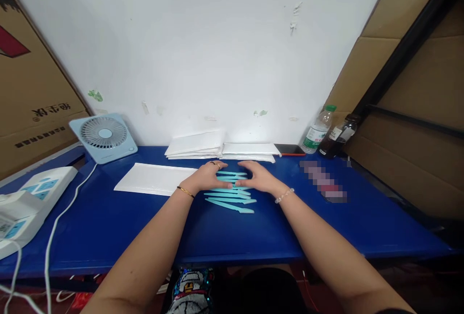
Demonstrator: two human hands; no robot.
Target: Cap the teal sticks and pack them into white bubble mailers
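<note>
Several slim light-blue plastic tools lie in a loose row on the blue table. My left hand rests at the left end of the far ones, fingers curled over them, a ring on one finger and a thin bracelet at the wrist. My right hand lies at their right end, fingers stretched toward the left hand and touching the same blue pieces. A beaded bracelet sits on the right wrist. The nearer blue pieces lie untouched.
A white padded envelope lies left of my hands; stacked white envelopes sit against the wall. A small blue fan and a white power strip are at left. A phone and two bottles stand at right, by cardboard.
</note>
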